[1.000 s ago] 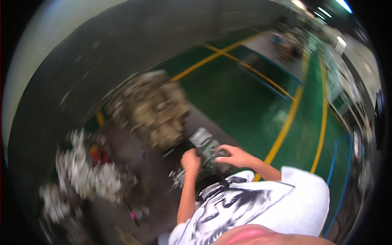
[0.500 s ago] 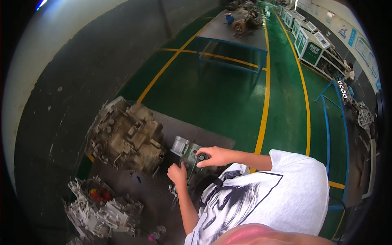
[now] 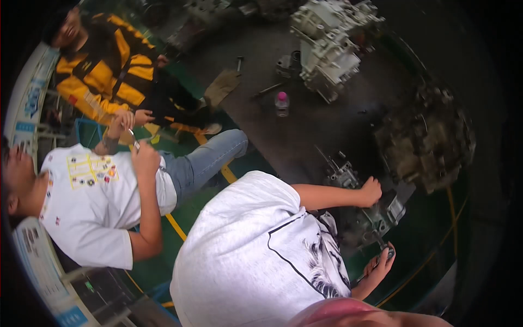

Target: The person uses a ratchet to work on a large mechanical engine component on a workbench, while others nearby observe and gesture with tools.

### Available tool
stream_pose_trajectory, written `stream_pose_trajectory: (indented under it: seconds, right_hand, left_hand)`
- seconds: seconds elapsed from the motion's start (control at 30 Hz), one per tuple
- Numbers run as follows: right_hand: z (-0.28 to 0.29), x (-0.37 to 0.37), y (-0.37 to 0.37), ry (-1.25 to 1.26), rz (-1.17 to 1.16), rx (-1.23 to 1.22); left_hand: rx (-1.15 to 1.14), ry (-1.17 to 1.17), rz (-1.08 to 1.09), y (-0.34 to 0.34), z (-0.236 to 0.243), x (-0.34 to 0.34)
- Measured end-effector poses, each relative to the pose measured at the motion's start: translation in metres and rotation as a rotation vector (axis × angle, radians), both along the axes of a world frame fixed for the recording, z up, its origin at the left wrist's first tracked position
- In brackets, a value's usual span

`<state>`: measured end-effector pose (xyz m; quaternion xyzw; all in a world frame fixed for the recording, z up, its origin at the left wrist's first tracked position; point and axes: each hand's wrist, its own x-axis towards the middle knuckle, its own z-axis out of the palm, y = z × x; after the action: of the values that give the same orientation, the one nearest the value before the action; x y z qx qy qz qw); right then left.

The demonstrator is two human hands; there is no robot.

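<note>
View has swung round to the left since half a second ago: two co-workers are in frame now, and the worktop (image 3: 256,122) has gone from lower left to upper right. Both own hands are at the same metal part (image 3: 376,222), which sits near the worktop edge, in front of the person's shirt (image 3: 239,245).

Left hand (image 3: 372,192): fingers curled, just over the part; can't tell if it's pinching anything. Right hand (image 3: 383,261): closed round one dark round-headed tool (image 3: 390,253), same as before, at the near end of the part. One silver block (image 3: 396,209) at the part's outer side, one cluster of thin rods (image 3: 342,173) beyond the left hand.

Also on the worktop: 1 pale engine casing (image 3: 333,46), 1 brown engine block (image 3: 429,136) (dim, blurred), 1 clear bottle with pink cap (image 3: 281,107), 1 long bar (image 3: 268,90), 1 brown sheet (image 3: 222,87) at the edge.

Co-workers, 2: one in a yellow-and-black jacket (image 3: 103,73), hands near their middle; one in a white printed T-shirt (image 3: 90,191), one hand up with a silver tool (image 3: 132,136). Yellow lines on the green floor (image 3: 182,210) behind.
</note>
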<state>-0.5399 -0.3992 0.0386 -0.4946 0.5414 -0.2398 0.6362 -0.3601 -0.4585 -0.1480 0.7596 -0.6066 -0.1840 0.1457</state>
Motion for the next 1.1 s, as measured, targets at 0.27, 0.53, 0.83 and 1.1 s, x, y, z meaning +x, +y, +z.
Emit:
stream_pose_trajectory:
  seconds: [0.27,0.53,0.83,1.1]
  right_hand:
    - [0.022,0.016,-0.004,-0.276,0.256,-0.089]
    - [0.023,0.034,-0.011,-0.815,0.400,-0.294]
    - [0.003,0.011,-0.026,-0.810,0.521,-0.237]
    - [-0.005,0.019,-0.016,-0.607,0.523,-0.264]
  left_hand:
    - [-0.188,0.108,-0.043,0.002,-0.032,-0.009]
    - [-0.295,0.168,0.098,0.014,-0.031,-0.009]
    - [-0.430,0.253,-0.046,0.007,-0.050,-0.015]
    - [-0.269,0.127,0.038,0.011,-0.031,-0.005]
